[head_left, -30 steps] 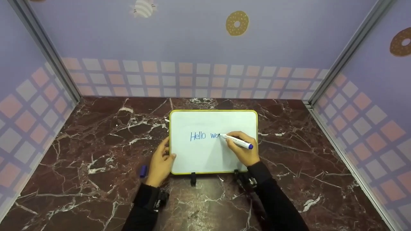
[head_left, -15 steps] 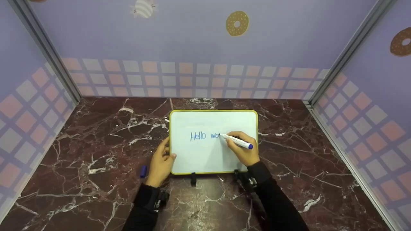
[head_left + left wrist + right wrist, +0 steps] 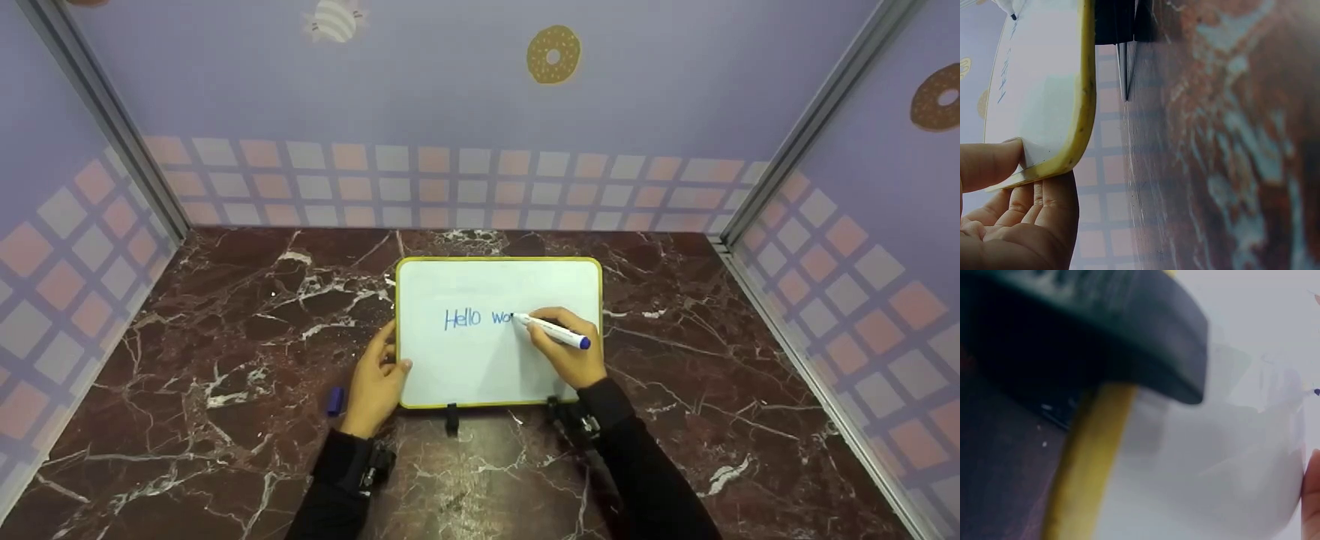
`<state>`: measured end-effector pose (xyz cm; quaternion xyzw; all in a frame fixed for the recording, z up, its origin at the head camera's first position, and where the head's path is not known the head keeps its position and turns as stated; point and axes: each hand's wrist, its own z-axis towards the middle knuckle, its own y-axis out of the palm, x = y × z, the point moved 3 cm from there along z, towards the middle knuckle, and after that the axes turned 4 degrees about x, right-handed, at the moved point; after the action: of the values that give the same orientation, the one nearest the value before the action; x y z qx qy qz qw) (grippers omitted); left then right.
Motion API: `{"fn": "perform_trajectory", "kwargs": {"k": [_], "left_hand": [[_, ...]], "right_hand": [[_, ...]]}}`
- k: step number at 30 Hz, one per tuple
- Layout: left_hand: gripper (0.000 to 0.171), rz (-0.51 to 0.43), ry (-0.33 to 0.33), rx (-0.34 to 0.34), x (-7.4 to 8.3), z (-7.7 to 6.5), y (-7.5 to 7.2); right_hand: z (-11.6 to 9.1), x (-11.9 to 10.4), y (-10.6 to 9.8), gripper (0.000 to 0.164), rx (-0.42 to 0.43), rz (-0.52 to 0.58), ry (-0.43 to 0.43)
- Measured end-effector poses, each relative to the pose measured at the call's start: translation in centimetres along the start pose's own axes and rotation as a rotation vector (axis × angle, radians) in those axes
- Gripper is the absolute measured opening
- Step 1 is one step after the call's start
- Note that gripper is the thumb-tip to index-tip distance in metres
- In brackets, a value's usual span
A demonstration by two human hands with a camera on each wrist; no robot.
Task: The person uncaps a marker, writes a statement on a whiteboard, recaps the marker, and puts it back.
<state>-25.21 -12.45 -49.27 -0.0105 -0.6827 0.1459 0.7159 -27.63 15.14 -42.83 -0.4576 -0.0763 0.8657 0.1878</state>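
A whiteboard (image 3: 465, 360) with a yellow rim is propped on the marble table, with "Hello wo" in blue handwriting (image 3: 463, 319) across its middle. My left hand (image 3: 375, 386) grips the board's lower left edge; in the left wrist view the thumb (image 3: 994, 163) lies on the white face and the fingers (image 3: 1055, 208) go behind the rim. My right hand (image 3: 574, 352) pinches a white marker (image 3: 555, 331) with a blue end, its dark tip right at the last letter. In the right wrist view only a bit of that hand (image 3: 1311, 495) shows at the edge.
A blue marker cap (image 3: 335, 400) lies on the table (image 3: 225, 465) left of my left hand. Black feet (image 3: 451, 418) stick out under the board's lower edge. Patterned walls (image 3: 465, 97) enclose the table at the back and both sides.
Almost nothing differs: both hands keep their places, and the marker tip stays at the end of the writing with only a very slight shift.
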Motion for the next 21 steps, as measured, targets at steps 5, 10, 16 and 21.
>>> {"fn": "perform_trajectory", "kwargs": {"k": [5,10,16,21], "left_hand": [[0.065,0.009,0.003,-0.008,0.09,-0.07,-0.07],[0.066,0.011,-0.004,-0.004,0.07,-0.09,-0.03],[0.066,0.013,-0.011,0.003,0.07,-0.04,0.00],[0.066,0.018,-0.018,0.007,0.03,0.01,0.03]], "right_hand": [[-0.11,0.16,0.03,0.010,-0.003,0.012,-0.003],[-0.21,0.23,0.04,0.009,-0.006,0.006,0.002],[-0.34,0.22,0.02,0.009,-0.016,0.013,-0.001],[-0.45,0.27,0.00,0.009,-0.017,0.008,-0.007]]}}
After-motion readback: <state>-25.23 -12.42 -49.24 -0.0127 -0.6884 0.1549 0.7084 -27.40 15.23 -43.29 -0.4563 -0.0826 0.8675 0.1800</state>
